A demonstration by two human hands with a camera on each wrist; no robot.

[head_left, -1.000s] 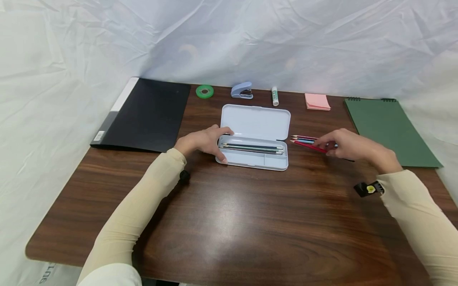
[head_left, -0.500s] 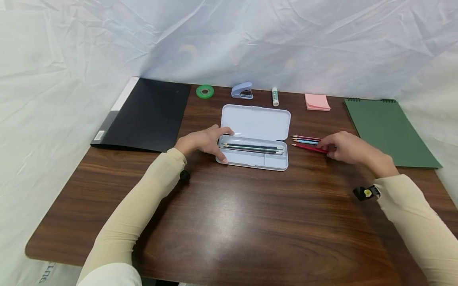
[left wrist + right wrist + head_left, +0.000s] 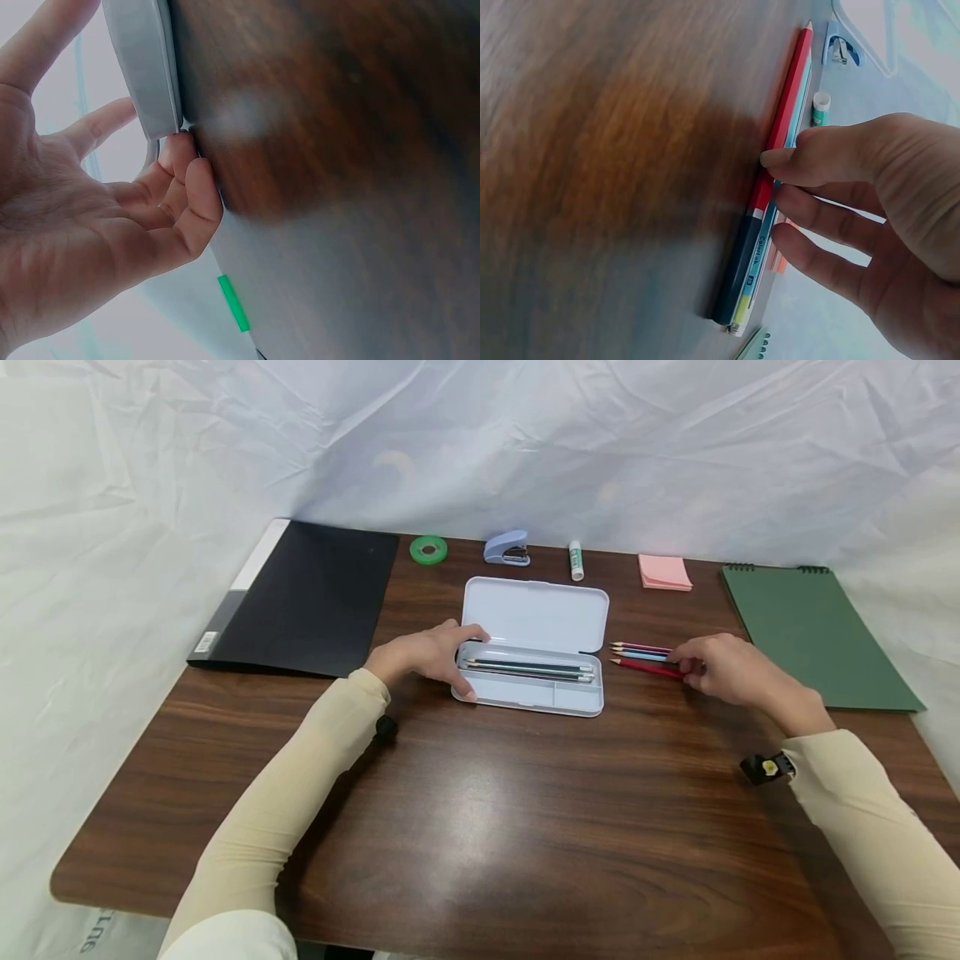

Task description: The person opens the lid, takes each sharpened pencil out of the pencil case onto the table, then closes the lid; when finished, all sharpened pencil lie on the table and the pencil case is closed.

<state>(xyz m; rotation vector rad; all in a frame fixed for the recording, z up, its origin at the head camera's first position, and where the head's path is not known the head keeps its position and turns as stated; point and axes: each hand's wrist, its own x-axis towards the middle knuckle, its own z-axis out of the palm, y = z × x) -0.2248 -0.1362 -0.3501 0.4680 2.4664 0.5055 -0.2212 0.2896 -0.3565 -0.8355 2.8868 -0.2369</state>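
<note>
An open pale pencil case (image 3: pixel 517 692) lies mid-table with several dark pencils (image 3: pixel 528 668) in its long compartment. My left hand (image 3: pixel 426 656) grips the case's left end, thumb at the front corner and a finger at the back by the hinge. To the right of the case, my right hand (image 3: pixel 731 670) pinches a red pencil (image 3: pixel 789 97) with a dark end, thumb on its near side. Its fingertips reach the light-blue pencil (image 3: pixel 756 259) lying alongside. Several pencils (image 3: pixel 637 649) lie just behind the red one, tips pointing left, their far ends hidden by the hand.
A black folder (image 3: pixel 315 593) lies at the left, a green spiral pad (image 3: pixel 821 639) at the right. Along the back stand or lie green tape (image 3: pixel 415 550), a light-blue stapler (image 3: pixel 504 547), a glue stick (image 3: pixel 576 562) and pink sticky notes (image 3: pixel 664 572).
The red pencil's tip has shifted slightly toward me, apart from the other pencils. My right hand has moved a little with it. The left hand and the case have kept their place.
</note>
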